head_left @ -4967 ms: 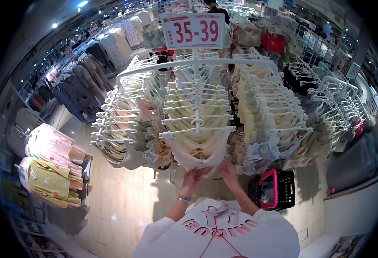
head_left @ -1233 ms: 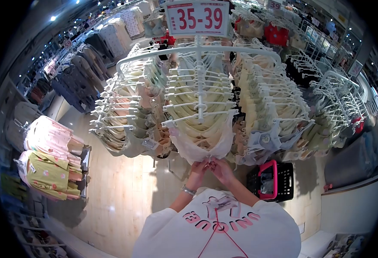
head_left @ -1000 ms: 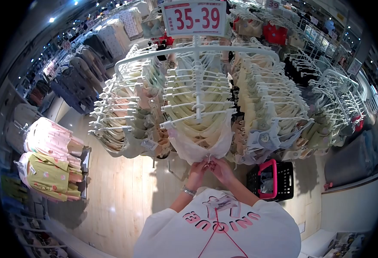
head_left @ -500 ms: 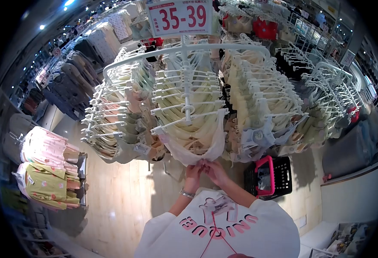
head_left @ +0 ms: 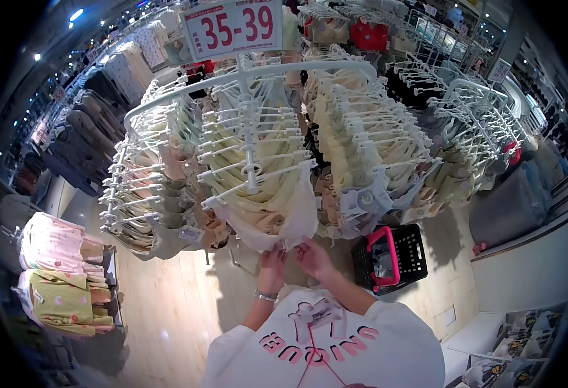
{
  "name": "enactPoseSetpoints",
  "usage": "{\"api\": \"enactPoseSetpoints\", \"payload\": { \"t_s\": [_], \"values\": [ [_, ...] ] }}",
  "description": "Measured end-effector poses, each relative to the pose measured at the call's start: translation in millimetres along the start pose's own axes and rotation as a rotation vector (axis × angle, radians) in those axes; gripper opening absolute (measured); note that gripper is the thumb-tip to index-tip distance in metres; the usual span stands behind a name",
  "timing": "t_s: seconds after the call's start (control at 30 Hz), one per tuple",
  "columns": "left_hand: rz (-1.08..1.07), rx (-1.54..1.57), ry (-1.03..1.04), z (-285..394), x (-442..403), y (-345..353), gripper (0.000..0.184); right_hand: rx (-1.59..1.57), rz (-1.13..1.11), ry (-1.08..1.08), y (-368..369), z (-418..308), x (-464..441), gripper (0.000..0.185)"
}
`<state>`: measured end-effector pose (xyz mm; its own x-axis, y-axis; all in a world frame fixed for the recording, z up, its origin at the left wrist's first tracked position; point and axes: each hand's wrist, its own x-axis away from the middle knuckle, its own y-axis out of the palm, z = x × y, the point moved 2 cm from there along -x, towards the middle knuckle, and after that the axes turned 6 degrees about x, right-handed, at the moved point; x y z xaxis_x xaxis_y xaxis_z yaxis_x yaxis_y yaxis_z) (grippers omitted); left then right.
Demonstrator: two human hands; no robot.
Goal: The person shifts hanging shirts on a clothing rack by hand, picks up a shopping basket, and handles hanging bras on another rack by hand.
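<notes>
A pale bra point(head_left: 300, 220) hangs at the front of the middle row, clipped to a white hanger point(head_left: 229, 194). My left hand point(head_left: 272, 270) pinches its lower edge near the centre, palm side hidden. Just to the right, my right hand point(head_left: 315, 260) has its fingers closed on the same lower edge, with a small gap between the two hands. Behind it, several cream and pale green bras hang close together on similar hangers.
A white rack point(head_left: 245, 74) carries a price sign point(head_left: 233, 29) above the rows. To my right, a black shopping basket point(head_left: 408, 255) with a pink handle stands on the floor. Pink pyjamas point(head_left: 51, 242) and green ones point(head_left: 57, 301) hang at left.
My hands have moved apart along the bra's lower edge, from nearly touching to a small gap. The view has shifted, so the rack sits further left.
</notes>
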<state>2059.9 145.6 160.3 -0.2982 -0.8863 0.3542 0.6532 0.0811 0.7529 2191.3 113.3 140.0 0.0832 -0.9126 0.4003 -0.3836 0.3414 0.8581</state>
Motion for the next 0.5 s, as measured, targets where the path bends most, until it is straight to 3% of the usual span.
{"api": "enactPoseSetpoints", "payload": {
  "t_s": [0.13, 0.5],
  "values": [
    [-0.022, 0.065, -0.024, 3.7, -9.7, -11.7, 0.018, -0.110, -0.002, 0.000, -1.5, -16.6, 2.0, 0.018],
    [0.163, 0.446, -0.099, 18.9, -27.1, -56.8, 0.017, -0.214, -0.006, -0.014, -9.5, -20.4, 1.4, 0.017]
  ]
}}
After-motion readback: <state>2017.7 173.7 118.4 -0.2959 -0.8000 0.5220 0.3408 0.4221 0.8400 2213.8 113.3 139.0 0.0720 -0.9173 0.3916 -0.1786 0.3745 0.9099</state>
